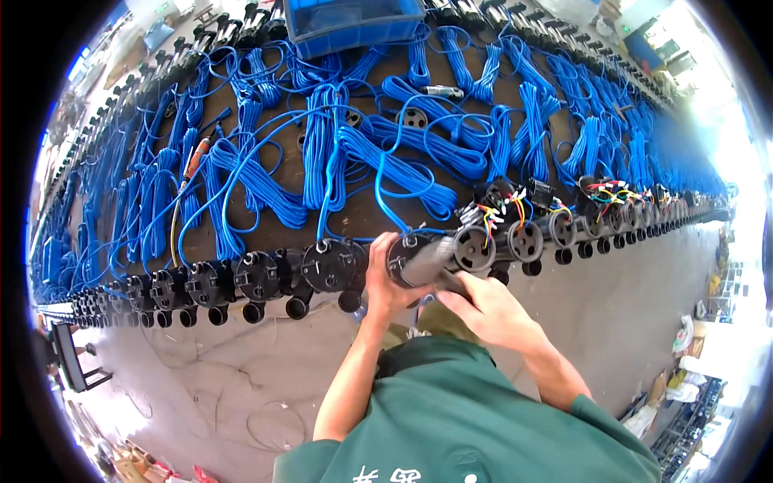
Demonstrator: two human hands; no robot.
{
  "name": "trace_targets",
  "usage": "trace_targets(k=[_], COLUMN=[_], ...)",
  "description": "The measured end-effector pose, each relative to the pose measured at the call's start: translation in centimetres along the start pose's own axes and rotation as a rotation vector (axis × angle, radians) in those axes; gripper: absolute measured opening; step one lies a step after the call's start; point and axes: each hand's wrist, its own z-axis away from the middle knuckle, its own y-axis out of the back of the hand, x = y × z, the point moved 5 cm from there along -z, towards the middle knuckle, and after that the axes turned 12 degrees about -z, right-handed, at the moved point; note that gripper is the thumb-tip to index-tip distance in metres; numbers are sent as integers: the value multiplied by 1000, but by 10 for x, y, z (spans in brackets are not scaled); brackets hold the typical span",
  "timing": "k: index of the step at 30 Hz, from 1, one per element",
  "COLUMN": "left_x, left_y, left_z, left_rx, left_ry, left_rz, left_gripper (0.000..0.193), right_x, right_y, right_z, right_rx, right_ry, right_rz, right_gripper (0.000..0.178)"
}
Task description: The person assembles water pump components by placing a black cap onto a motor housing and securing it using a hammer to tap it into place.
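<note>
In the head view, the person's left hand (382, 278) curls around the left side of a black round housing (396, 256), which sits in the row along the near edge of the brown bench (354, 216). The right hand (487, 310) is closed on a blurred grey tool (431, 259) lying across the housing's right part. Closed housing (330, 266) stands just left, open housing (473, 248) just right, so sideways room is tight. Beyond the edge, bundles of blue cable (322, 153) crowd the bench up to a blue bin (354, 34); on the near side the person's green shirt (451, 402) is close, with open floor (201, 354) to either side. The held housing's round face points up toward the camera, and a blue lead (386, 211) runs from its far side onto the bench. The tool's smear slants from lower left to upper right; its tip cannot be told.
</note>
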Motion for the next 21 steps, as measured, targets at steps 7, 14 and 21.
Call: trace_targets(k=[7, 14, 21], left_x=[0, 3, -143], left_y=[-4, -8, -108], left_z=[3, 31, 152], left_rx=[32, -30, -236], left_ry=[-83, 136, 729], left_rz=[-61, -149, 64], left_gripper=[105, 106, 53], right_x=[28, 77, 137], right_y=[17, 29, 4], right_z=[8, 38, 40], right_rx=[211, 88, 93], right_ry=[-13, -118, -456], right_rz=[-17, -608, -994], right_gripper=[35, 27, 38])
